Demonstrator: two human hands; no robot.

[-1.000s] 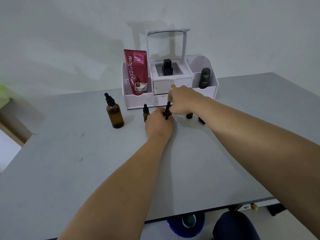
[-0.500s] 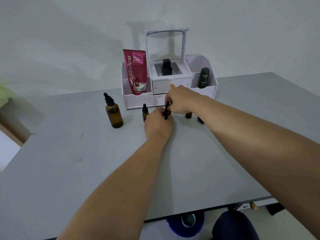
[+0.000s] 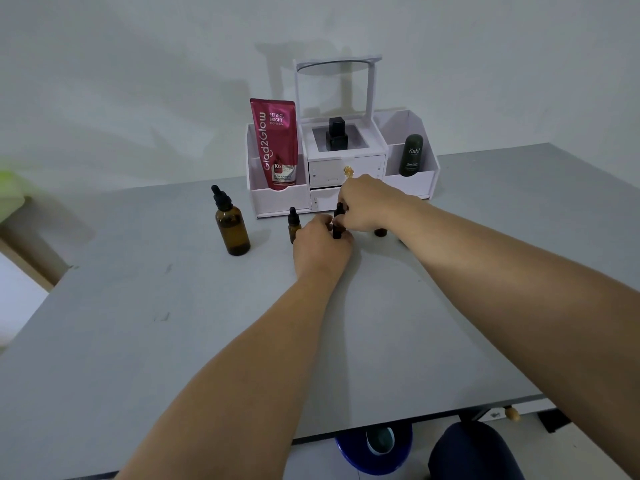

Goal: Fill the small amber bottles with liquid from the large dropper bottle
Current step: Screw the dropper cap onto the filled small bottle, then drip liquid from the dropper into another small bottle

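Note:
The large amber dropper bottle (image 3: 231,226) stands capped on the grey table (image 3: 173,341), left of my hands. A small amber bottle with a black dropper cap (image 3: 293,224) stands just left of my left hand (image 3: 320,249). My left hand wraps a second small bottle, whose body is hidden in the fist. My right hand (image 3: 367,207) pinches that bottle's black dropper cap (image 3: 338,220) from above. A third small amber bottle (image 3: 380,232) shows partly behind my right wrist.
A white cosmetic organiser (image 3: 341,168) stands at the back with a red pouch (image 3: 275,143), a black bottle (image 3: 336,134) and a dark green bottle (image 3: 410,155). The table's front edge is near; a blue bucket (image 3: 374,452) and a dark stool (image 3: 474,452) lie below.
My hands stay together on the small bottle; the right fingers shift slightly on the black cap. The bottles on the table have not moved.

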